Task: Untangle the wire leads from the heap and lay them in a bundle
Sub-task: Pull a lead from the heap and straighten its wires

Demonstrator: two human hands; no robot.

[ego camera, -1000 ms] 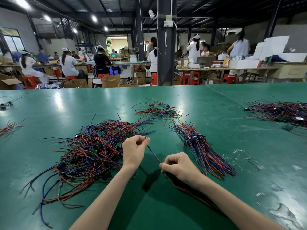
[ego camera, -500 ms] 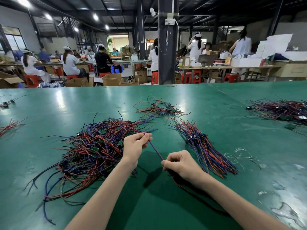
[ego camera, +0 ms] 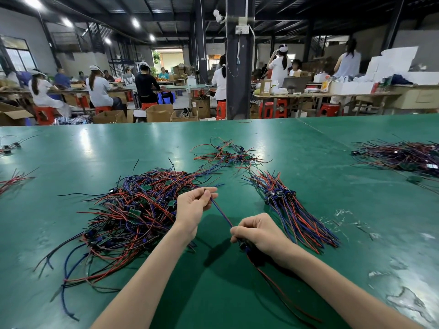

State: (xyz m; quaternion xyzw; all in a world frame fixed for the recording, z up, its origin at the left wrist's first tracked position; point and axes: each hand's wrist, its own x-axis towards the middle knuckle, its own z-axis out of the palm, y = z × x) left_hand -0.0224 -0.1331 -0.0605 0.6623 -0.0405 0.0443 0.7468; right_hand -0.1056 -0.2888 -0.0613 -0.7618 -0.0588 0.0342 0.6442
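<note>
- Your left hand (ego camera: pixel 194 207) pinches the upper end of a thin blue-and-red wire lead (ego camera: pixel 221 213) between thumb and fingertips.
- Your right hand (ego camera: pixel 259 233) is curled round the same lead lower down; the lead runs straight between both hands.
- The tangled heap of red, blue and black wires (ego camera: pixel 133 210) lies to your left on the green table (ego camera: pixel 237 293).
- The combed bundle of wires (ego camera: pixel 292 210) lies to your right.

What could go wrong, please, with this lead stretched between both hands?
The left hand pinches the wire lead only at its tip, so it may slip free. Its tail trails loose below the right hand and might snag on the heap before reaching the bundle.
</note>
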